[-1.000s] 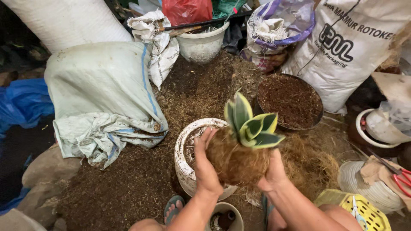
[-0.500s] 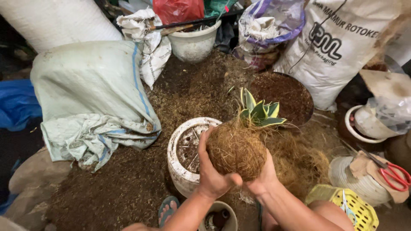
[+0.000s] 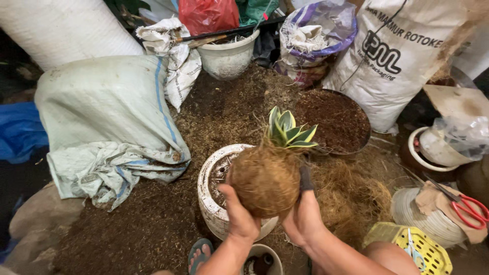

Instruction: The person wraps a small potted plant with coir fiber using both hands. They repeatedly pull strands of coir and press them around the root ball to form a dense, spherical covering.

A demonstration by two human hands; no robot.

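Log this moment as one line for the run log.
left hand: cups fibre ball | right hand: cups fibre ball | plant: sprouts from ball top | white pot: beneath ball | red scissors: far right

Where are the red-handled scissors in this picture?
In the head view the red-handled scissors lie at the far right edge, on a brown scrap atop a white ribbed pot, just above the yellow basket and right of the person's right hand.

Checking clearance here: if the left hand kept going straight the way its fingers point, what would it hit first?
The left hand points up and forward against the fibre-wrapped root ball it already cups, so it meets that at once. Beyond it, likely the white pot; depth is unclear.
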